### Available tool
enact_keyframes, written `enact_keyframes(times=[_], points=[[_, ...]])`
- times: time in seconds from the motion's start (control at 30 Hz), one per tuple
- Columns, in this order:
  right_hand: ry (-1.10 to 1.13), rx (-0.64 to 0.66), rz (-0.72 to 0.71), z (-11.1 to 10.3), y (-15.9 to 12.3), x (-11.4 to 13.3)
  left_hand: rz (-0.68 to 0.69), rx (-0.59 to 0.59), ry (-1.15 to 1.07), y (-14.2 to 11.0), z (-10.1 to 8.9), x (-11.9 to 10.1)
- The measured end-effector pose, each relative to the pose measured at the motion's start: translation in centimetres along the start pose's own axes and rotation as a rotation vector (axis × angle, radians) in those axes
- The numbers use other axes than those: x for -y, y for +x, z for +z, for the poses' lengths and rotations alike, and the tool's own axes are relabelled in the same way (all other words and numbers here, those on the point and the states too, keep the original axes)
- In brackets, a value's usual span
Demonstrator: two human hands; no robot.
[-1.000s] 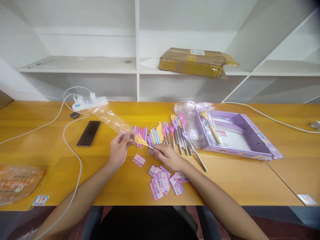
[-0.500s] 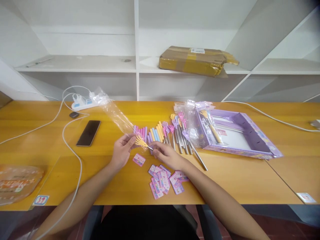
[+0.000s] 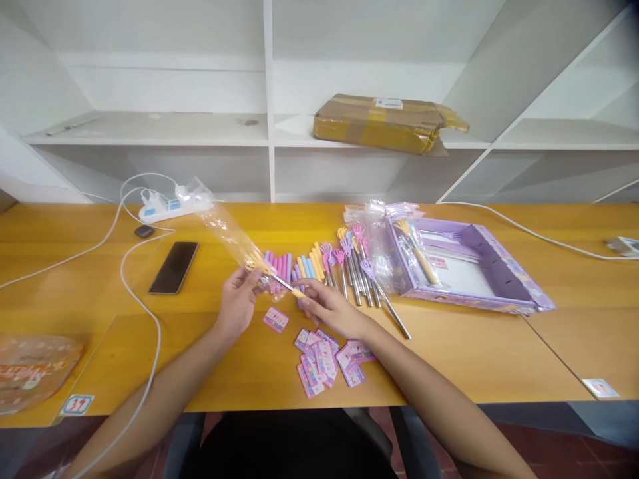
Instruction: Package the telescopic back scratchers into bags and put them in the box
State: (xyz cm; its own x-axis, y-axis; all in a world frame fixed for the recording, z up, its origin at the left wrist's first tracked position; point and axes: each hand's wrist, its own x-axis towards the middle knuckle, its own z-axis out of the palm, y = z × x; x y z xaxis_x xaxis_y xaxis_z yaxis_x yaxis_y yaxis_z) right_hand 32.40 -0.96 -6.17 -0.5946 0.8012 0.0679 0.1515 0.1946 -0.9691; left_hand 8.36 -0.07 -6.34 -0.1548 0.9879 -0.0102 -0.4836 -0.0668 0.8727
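My left hand point(image 3: 238, 297) is closed on the mouth of a long clear plastic bag point(image 3: 223, 226), which stretches up and left. Inside the bag's mouth sits the yellow hand-shaped head of a back scratcher point(image 3: 281, 282). Its metal rod and yellow grip stick out, and my right hand point(image 3: 329, 306) pinches the grip. Pink and purple tubes point(image 3: 279, 267) and blue and yellow tubes point(image 3: 309, 265) lie just behind my hands. Several more back scratchers point(image 3: 368, 279) with pink, purple and yellow heads are piled to the right. A small printed card point(image 3: 275, 319) lies in front, near a heap of such cards point(image 3: 319, 359).
On the right, an open purple box point(image 3: 479, 306) holds a bagged scratcher, with clear bags point(image 3: 378, 233) beside it. To the left are a phone point(image 3: 174, 267), a power strip point(image 3: 167, 209) and white cables. A taped carton point(image 3: 382, 123) rests on the shelf.
The back scratcher has moved up and left, its head now inside the bag's mouth. My right hand now holds it at the yellow grip, which was hidden before. The view has shifted slightly.
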Motion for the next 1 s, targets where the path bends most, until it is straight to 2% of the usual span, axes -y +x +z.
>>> enact_keyframes(times=[0.1,0.2,0.33,0.4,0.77,1.0], points=[[0.056,0.015,-0.013,-0.3,-0.1,0.2,0.047,-0.121,-0.092,1.3,-0.5,-1.2],[0.189,0.056,-0.046,-0.5,-0.2,0.6,0.037,-0.172,-0.155,2.1,-1.1,-1.7],[0.379,0.155,-0.050,-0.6,-0.4,1.0,-0.003,-0.150,-0.204,2.2,-1.4,-1.8],[0.425,0.165,-0.045,-0.7,-0.4,1.0,-0.006,-0.138,-0.215,2.2,-1.4,-1.8],[0.480,0.012,-0.064,-0.5,-0.3,-0.1,-0.059,-0.176,-0.210,2.6,-1.5,-1.9],[0.347,0.015,-0.011,0.2,-0.4,-1.1,-0.064,-0.054,-0.163,1.2,-0.5,-1.7]])
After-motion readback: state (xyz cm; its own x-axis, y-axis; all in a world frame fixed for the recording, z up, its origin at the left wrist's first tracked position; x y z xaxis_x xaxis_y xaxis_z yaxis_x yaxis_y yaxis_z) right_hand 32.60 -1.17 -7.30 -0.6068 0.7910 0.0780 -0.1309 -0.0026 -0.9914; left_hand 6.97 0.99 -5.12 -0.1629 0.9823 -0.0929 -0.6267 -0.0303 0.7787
